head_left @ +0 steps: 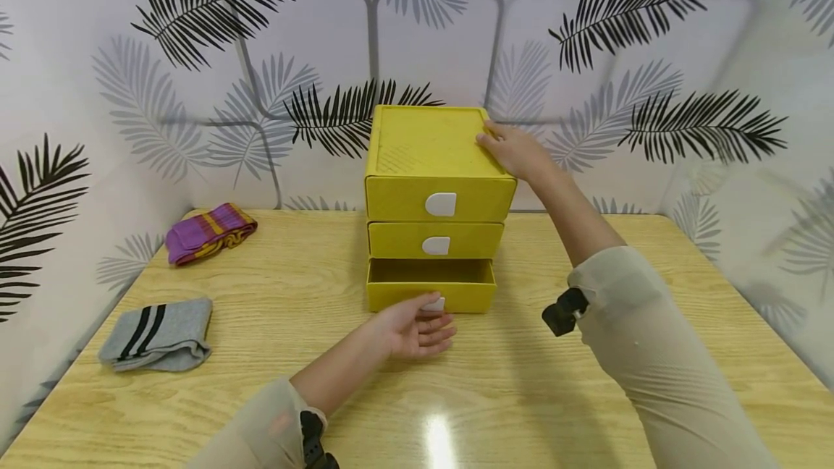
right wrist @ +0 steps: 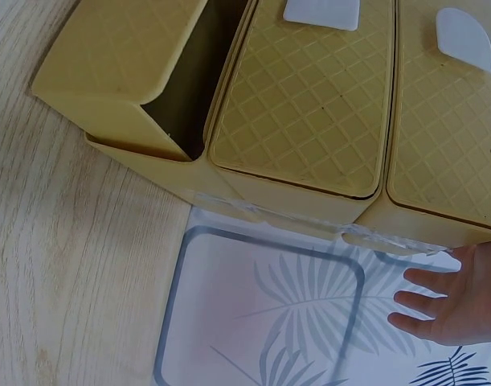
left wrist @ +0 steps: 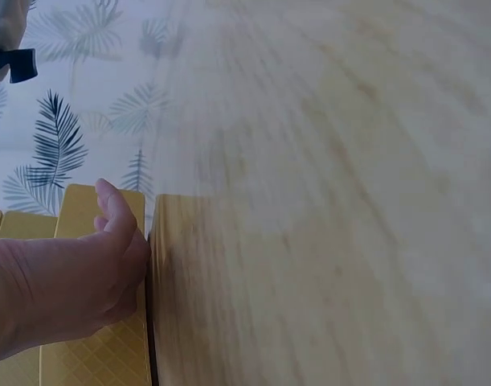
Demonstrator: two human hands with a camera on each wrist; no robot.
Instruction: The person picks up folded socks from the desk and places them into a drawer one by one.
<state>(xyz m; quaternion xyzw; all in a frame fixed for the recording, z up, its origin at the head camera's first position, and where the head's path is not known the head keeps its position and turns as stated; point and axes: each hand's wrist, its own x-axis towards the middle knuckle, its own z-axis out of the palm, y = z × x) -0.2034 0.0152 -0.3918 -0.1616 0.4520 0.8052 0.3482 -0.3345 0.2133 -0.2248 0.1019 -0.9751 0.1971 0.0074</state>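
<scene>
Bottom drawer of yellow cabinet, at table's 12 o'clock, stands pulled partway out; left hand, palm up with fingers relaxed, touches its handle; right hand rests flat on top, steadying. Next move likely needs a straight pull or push

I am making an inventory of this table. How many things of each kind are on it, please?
Drawer units: 1, yellow, three drawers, bottom drawer open
Socks: 2, purple and grey
Total: 3
</scene>
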